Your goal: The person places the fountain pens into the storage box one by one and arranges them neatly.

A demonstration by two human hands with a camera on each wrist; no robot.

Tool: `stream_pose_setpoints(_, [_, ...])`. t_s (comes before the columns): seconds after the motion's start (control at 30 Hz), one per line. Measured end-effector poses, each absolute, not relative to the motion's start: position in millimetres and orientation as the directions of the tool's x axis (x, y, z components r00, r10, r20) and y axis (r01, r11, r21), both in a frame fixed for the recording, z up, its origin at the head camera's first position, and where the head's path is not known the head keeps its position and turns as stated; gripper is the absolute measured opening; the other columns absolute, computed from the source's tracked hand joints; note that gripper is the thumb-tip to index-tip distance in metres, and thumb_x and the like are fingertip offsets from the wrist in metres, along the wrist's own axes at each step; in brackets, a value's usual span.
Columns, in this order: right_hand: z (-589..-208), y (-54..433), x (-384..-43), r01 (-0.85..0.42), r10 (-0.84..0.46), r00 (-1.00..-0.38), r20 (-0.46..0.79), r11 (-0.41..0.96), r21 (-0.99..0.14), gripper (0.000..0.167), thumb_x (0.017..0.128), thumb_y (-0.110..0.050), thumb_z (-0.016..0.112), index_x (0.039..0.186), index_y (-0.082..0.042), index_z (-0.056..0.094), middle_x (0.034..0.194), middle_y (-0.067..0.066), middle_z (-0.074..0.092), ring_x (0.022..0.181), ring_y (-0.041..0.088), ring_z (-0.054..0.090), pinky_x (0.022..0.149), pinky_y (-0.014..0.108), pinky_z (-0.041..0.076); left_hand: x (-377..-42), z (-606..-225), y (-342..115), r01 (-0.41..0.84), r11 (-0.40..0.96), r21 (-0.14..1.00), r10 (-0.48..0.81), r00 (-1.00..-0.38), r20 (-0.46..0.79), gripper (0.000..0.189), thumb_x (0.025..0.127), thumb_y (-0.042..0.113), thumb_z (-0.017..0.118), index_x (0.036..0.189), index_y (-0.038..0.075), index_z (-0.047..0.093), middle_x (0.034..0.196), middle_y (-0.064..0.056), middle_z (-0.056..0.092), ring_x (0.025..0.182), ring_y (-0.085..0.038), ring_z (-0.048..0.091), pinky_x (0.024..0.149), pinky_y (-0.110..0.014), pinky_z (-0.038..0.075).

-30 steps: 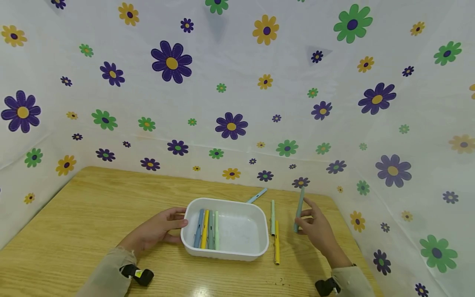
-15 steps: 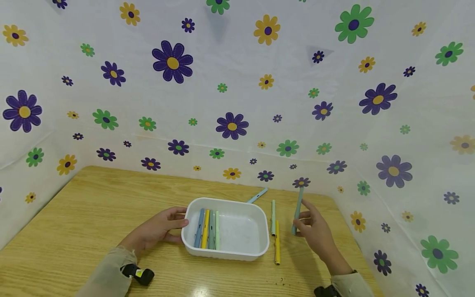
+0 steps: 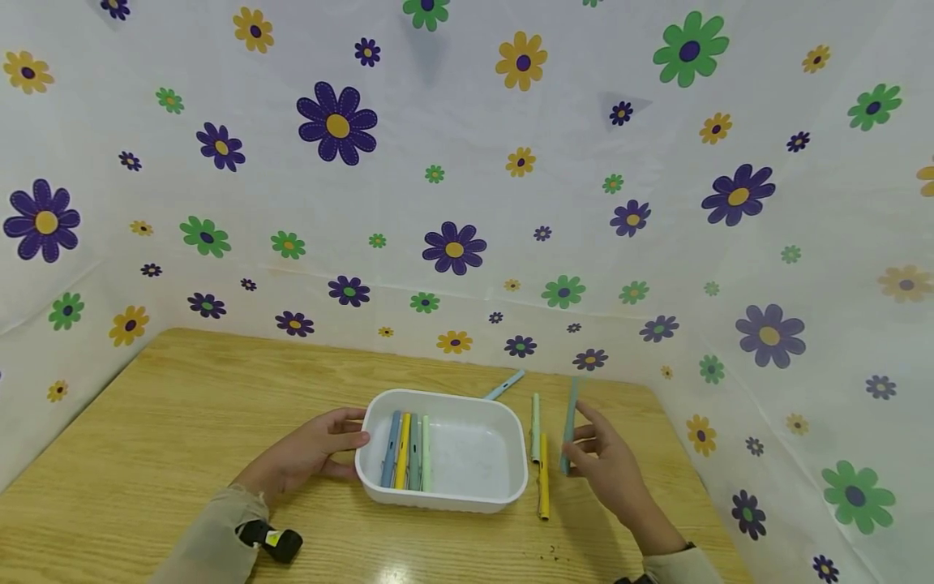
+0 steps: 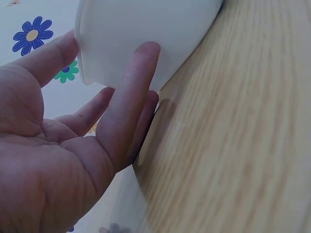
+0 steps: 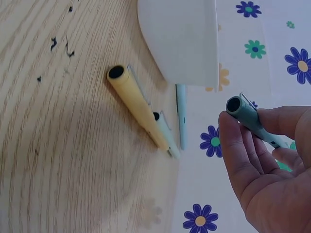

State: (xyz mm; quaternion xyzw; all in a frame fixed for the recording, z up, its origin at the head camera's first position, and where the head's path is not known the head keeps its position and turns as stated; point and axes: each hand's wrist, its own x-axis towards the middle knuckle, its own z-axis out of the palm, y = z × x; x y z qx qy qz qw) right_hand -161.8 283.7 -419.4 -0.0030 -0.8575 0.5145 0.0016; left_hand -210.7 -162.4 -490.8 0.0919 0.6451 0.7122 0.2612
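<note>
A grey-green pen point(image 3: 570, 430) is pinched between the thumb and fingers of my right hand point(image 3: 609, 466), raised and steeply tilted over the right of the table. Its clip and dark round end show in the right wrist view. My left hand point(image 3: 317, 446) touches the left end of a white plastic box point(image 3: 456, 501) with fairly straight fingers against its outer wall and rim. Inside the box, at its left, lie side by side a blue pen point(image 3: 392, 450), a yellow pen point(image 3: 403, 453), a grey-green pen point(image 3: 415, 454) and a light green pen point(image 3: 426, 456).
Right of the box, a light green pen point(image 3: 536, 426) and a yellow pen point(image 3: 543, 483) lie on the wooden table point(image 3: 219, 389). A light blue pen point(image 3: 507, 384) lies behind the box, partly hidden. Dark crumbs point(image 3: 554, 553) dot the front. A flowered cloth point(image 3: 394, 186) surrounds the table.
My right hand has moved left with the grey-green pen, towards the box and the loose pens. The left hand and the box stay in place.
</note>
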Motion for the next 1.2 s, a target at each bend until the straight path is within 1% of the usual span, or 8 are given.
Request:
stream_pose_setpoints(0.17, [-417.0,271.9,-159.2,0.005,-0.005,-1.000,-0.008,0.451,-0.893,0.069,0.100,0.000,0.064,0.160,-0.016,0.034,0.119,0.020,0.055,0.099,0.025,0.063,0.072,0.034,0.066,-210.0,-491.5,-162.8,-0.248,-0.030,0.968,0.498,-0.844,-0.200,0.072,0.102,0.028,0.069,0.158,0.000,0.033,0.148,-0.028,0.047,0.120,-0.031,0.065,0.093,-0.049,0.061])
stream_pose_setpoints(0.33, [-415.8,258.8,-157.3,-0.017,-0.038,-0.999,0.000,0.431,-0.902,0.069,0.100,0.000,0.065,0.160,-0.015,0.035,0.119,0.019,0.056,0.097,0.025,0.063,0.070,0.034,0.066,-209.8,-491.7,-163.7,-0.248,-0.032,0.968,0.501,-0.842,-0.199,0.073,0.102,0.028,0.069,0.158,0.000,0.032,0.149,-0.029,0.046,0.120,-0.031,0.065,0.093,-0.049,0.061])
stream_pose_setpoints(0.5, [-416.7,243.0,-157.7,-0.030,-0.055,-0.998,0.008,0.420,-0.907,0.068,0.098,0.000,0.067,0.158,-0.016,0.040,0.118,0.018,0.059,0.095,0.025,0.064,0.068,0.036,0.066,-210.4,-493.3,-164.5,-0.245,-0.026,0.969,0.499,-0.843,-0.199,0.071,0.102,0.027,0.068,0.158,0.000,0.032,0.150,-0.029,0.045,0.122,-0.031,0.064,0.093,-0.049,0.061])
stream_pose_setpoints(0.6, [-416.4,232.7,-158.7,-0.018,-0.040,-0.999,0.002,0.422,-0.906,0.068,0.097,0.000,0.069,0.158,-0.016,0.042,0.117,0.017,0.060,0.095,0.024,0.065,0.067,0.037,0.066,-210.6,-494.1,-164.1,-0.253,-0.018,0.967,0.487,-0.847,-0.212,0.071,0.102,0.028,0.069,0.158,0.001,0.034,0.149,-0.027,0.046,0.120,-0.031,0.065,0.093,-0.049,0.062])
stream_pose_setpoints(0.77, [-415.6,218.8,-161.2,0.009,-0.026,-0.999,-0.023,0.427,-0.904,0.068,0.097,0.000,0.068,0.158,-0.016,0.042,0.115,0.015,0.061,0.094,0.023,0.065,0.066,0.037,0.066,-211.0,-494.2,-162.9,-0.263,-0.019,0.965,0.470,-0.854,-0.224,0.071,0.101,0.026,0.070,0.158,0.003,0.035,0.148,-0.026,0.049,0.118,-0.031,0.067,0.092,-0.049,0.062])
stream_pose_setpoints(1.0, [-415.9,205.4,-162.6,0.011,-0.056,-0.998,-0.039,0.426,-0.905,0.064,0.097,0.003,0.067,0.155,-0.013,0.045,0.112,0.016,0.059,0.091,0.023,0.065,0.065,0.038,0.066,-211.4,-493.2,-161.3,-0.267,-0.024,0.963,0.453,-0.862,-0.228,0.075,0.101,0.026,0.070,0.161,0.004,0.031,0.145,-0.025,0.050,0.116,-0.031,0.068,0.091,-0.049,0.062])
stream_pose_setpoints(1.2, [-419.1,193.9,-167.1,0.022,-0.120,-0.989,-0.091,0.483,-0.876,0.064,0.097,0.002,0.068,0.156,-0.011,0.044,0.111,0.014,0.059,0.090,0.021,0.064,0.066,0.038,0.066,-211.3,-491.9,-160.0,-0.265,-0.034,0.964,0.448,-0.866,-0.222,0.075,0.100,0.025,0.071,0.161,0.004,0.031,0.145,-0.025,0.050,0.116,-0.031,0.068,0.090,-0.048,0.062])
